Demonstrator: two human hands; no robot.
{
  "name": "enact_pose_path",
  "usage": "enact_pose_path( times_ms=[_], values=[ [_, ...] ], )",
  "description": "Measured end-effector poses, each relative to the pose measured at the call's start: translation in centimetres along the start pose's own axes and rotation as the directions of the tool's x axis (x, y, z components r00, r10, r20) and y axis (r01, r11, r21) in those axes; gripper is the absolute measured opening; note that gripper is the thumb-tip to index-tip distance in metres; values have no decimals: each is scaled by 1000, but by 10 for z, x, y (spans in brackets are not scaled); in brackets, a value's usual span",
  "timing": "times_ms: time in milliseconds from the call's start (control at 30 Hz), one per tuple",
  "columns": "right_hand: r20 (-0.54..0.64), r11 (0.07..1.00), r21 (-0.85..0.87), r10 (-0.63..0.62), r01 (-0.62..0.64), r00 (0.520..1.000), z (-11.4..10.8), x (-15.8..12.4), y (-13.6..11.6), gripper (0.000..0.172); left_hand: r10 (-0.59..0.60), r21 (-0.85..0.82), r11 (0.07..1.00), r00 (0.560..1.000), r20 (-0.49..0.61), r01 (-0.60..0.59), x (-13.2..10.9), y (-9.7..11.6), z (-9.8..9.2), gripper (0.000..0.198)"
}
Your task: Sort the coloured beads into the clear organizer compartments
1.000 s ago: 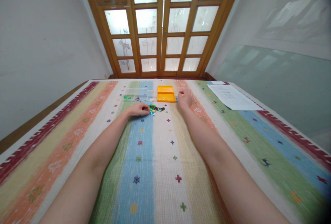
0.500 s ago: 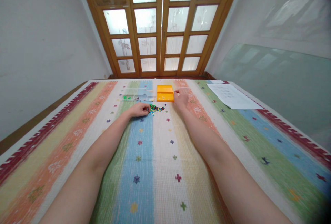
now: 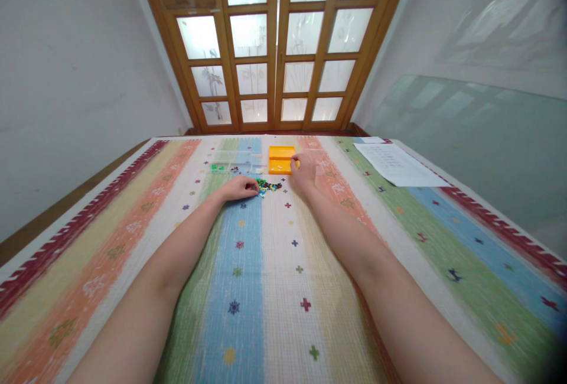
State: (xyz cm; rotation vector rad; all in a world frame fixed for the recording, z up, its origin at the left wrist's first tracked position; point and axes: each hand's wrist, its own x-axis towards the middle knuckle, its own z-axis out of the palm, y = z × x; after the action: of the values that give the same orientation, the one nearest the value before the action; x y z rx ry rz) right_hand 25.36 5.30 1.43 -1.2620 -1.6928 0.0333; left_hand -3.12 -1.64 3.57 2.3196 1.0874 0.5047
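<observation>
A heap of tiny green, dark brown, blue, yellow and white pieces lies on the striped tablecloth. My left hand rests at the heap's left edge, its fingers curled together against the pieces. An open orange-yellow plastic box with a low divider stands just beyond the heap, a few pale bits in its near section. Over that box's right side is my right hand, thumb and fingertips pinched. Anything held in either hand is too small or hidden to make out.
Left of the orange-yellow box sits a clear divided tray holding small green and dark pieces. Another clear container is partly behind my right hand. Printed paper sheets lie at the far right, before a wooden glass-paned door.
My right hand has shifted left from beside the orange-yellow box to over its right part. My left hand has edged slightly right along the heap.
</observation>
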Motion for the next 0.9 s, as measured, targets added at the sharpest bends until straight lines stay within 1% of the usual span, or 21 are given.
enact_pose_path(
  times_ms=[100, 200, 333, 467, 600, 767, 900],
  values=[
    [42, 999, 13, -47, 46, 998, 4, -2, -3, 20, -21, -15, 1000, 998, -58, 20, 0, 0, 1, 25],
    [83, 995, 19, -96, 95, 992, 8, -5, -6, 19, -55, -20, 998, 985, -165, 52, 1, -2, 1, 26],
    [136, 989, 34, -147, 144, 980, 10, -8, -11, 19, -88, 14, 995, 938, -334, 99, 4, -7, -1, 27],
    [153, 983, 40, -184, 180, 971, 10, -10, -17, 21, -156, 17, 983, 880, -449, 183, 13, -11, -5, 28],
    [174, 983, 35, -185, 182, 967, 11, -12, -20, 21, -209, 31, 966, 841, -500, 258, 30, -17, -12, 25],
    [209, 981, 43, -194, 189, 959, 11, -13, -23, 19, -208, 152, 929, 817, -537, 337, 55, -23, -19, 20],
    [226, 979, 54, -206, 199, 952, 11, -14, -24, 19, -245, 159, 908, 798, -550, 388, 64, -24, -20, 23]
  ],
)
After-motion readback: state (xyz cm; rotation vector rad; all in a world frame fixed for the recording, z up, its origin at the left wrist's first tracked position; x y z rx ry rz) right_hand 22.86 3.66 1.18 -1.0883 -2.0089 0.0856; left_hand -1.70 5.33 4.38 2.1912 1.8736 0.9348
